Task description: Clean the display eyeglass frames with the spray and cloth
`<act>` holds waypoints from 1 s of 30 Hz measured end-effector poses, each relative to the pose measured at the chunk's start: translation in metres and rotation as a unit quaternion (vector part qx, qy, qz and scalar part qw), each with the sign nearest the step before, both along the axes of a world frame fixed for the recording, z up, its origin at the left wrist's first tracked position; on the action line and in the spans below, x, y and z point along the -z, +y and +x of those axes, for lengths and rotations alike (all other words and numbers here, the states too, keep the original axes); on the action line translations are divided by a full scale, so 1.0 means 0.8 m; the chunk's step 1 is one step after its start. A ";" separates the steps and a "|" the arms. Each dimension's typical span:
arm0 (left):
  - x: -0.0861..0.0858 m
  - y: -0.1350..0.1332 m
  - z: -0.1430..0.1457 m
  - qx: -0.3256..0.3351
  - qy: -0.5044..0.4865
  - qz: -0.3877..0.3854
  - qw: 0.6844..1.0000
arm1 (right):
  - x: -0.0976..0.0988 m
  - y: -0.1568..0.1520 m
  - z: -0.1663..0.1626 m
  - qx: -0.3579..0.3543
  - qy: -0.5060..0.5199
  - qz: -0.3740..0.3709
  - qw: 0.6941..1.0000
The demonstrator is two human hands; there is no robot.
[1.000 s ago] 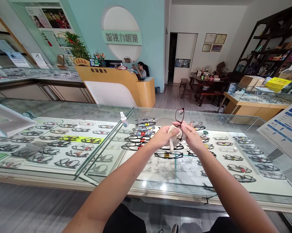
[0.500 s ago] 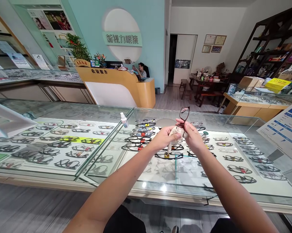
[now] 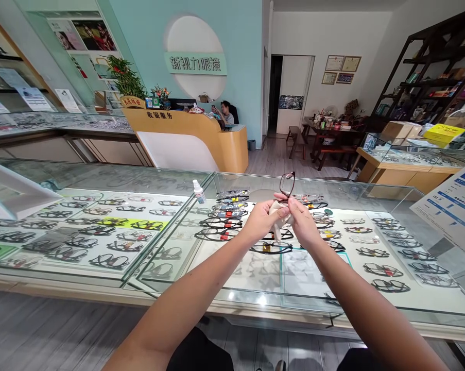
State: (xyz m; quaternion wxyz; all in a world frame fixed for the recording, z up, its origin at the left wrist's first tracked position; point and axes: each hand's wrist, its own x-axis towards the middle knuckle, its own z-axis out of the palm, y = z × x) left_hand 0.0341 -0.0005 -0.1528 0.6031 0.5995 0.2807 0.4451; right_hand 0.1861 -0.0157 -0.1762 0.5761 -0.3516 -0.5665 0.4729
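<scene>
Eyeglasses with a thin dark-red frame (image 3: 287,184) are held up above a clear glass display counter with a pale wooden edge (image 3: 255,281), one lens uppermost. The left hand (image 3: 268,216) grips a crumpled off-white cloth (image 3: 277,229) against their lower part; the right hand (image 3: 300,215) pinches the frame just beside it. A small white plastic spray bottle (image 3: 199,191) stands on the glass, left of both hands.
</scene>
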 end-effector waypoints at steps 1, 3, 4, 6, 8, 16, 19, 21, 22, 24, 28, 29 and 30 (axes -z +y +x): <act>0.000 0.000 0.001 -0.005 -0.005 -0.002 1.000 | -0.001 -0.001 0.000 -0.001 -0.005 0.005 1.000; 0.001 0.000 0.002 -0.012 -0.012 -0.007 1.000 | -0.003 -0.003 -0.001 0.003 -0.019 0.016 1.000; 0.002 0.000 0.002 -0.015 -0.014 -0.010 1.000 | -0.004 -0.004 0.000 0.008 -0.028 0.024 0.999; 0.004 0.001 0.002 -0.016 -0.014 -0.018 1.000 | -0.008 -0.006 0.001 0.021 -0.051 0.049 0.997; 0.007 0.003 0.002 -0.003 -0.015 -0.032 0.999 | -0.012 -0.008 0.002 0.036 -0.072 0.082 0.993; 0.010 0.007 0.000 0.037 -0.009 -0.063 0.997 | -0.022 -0.018 0.000 0.066 -0.095 0.130 0.985; 0.005 0.004 0.000 0.027 0.020 -0.049 0.998 | -0.021 -0.018 0.000 0.072 -0.092 0.131 0.984; 0.005 0.003 0.000 0.032 0.028 -0.046 0.998 | -0.021 -0.018 0.000 0.068 -0.087 0.131 0.985; 0.005 0.003 0.000 0.036 0.029 -0.047 0.998 | -0.021 -0.017 0.001 0.067 -0.086 0.130 0.986; 0.007 0.004 -0.001 0.046 0.026 -0.052 0.997 | -0.021 -0.016 0.002 0.070 -0.088 0.131 0.985; 0.008 0.003 -0.001 0.065 0.017 -0.052 0.996 | -0.021 -0.014 0.005 0.098 -0.094 0.129 0.982; 0.007 0.002 -0.001 0.062 0.018 -0.049 0.997 | -0.020 -0.013 0.005 0.102 -0.092 0.124 0.983; 0.007 0.001 -0.001 0.057 0.020 -0.047 0.997 | -0.019 -0.012 0.006 0.102 -0.088 0.118 0.984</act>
